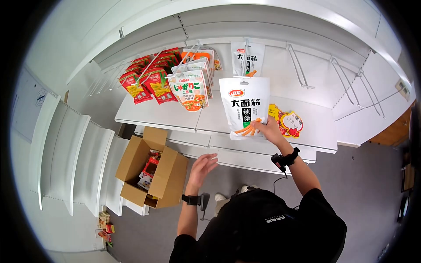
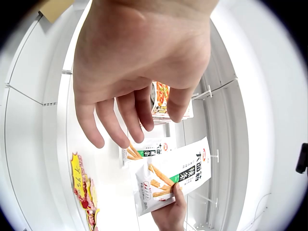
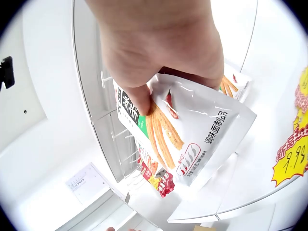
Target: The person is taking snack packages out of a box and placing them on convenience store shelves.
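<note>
My right hand (image 1: 270, 129) pinches the lower right side of a white snack bag (image 1: 244, 103), thumb on its front and the fingers behind. The bag's top is at the tip of a wire hook; whether it hangs there I cannot tell. Farther back on that hook another white bag (image 1: 247, 57) hangs. In the right wrist view my thumb presses the held bag (image 3: 163, 130) beside the printed strips. My left hand (image 1: 203, 168) is in the air below the shelf edge, fingers relaxed and holding nothing; the left wrist view shows its fingers (image 2: 111, 126) spread apart.
Left of the white bags hang Calbee bags (image 1: 191, 90) and red bags (image 1: 158, 85). Wire hooks (image 1: 298, 65) stick out at the right. A yellow and red price sign (image 1: 291, 124) lies at the shelf's right. An open cardboard box (image 1: 170, 175) with packages stands at lower left.
</note>
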`<control>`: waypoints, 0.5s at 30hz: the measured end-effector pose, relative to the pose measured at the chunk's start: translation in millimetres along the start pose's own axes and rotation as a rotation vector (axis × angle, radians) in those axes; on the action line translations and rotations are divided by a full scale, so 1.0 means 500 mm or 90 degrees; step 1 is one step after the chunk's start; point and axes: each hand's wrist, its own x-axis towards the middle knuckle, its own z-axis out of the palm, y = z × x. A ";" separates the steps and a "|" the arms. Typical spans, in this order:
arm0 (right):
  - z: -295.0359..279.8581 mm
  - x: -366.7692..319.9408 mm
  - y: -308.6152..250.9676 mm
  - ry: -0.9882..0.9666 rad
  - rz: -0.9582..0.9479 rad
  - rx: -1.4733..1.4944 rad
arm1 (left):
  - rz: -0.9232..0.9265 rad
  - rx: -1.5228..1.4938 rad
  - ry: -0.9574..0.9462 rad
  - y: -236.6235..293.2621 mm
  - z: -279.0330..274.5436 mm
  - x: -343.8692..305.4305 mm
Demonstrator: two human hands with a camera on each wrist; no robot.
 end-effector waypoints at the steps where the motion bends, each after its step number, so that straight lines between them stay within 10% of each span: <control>1: -0.001 0.003 -0.002 0.004 0.001 0.002 | 0.000 -0.004 -0.001 0.000 -0.001 0.000; 15: -0.004 0.029 0.005 0.025 0.001 0.005 | -0.004 -0.003 0.006 0.004 -0.009 0.009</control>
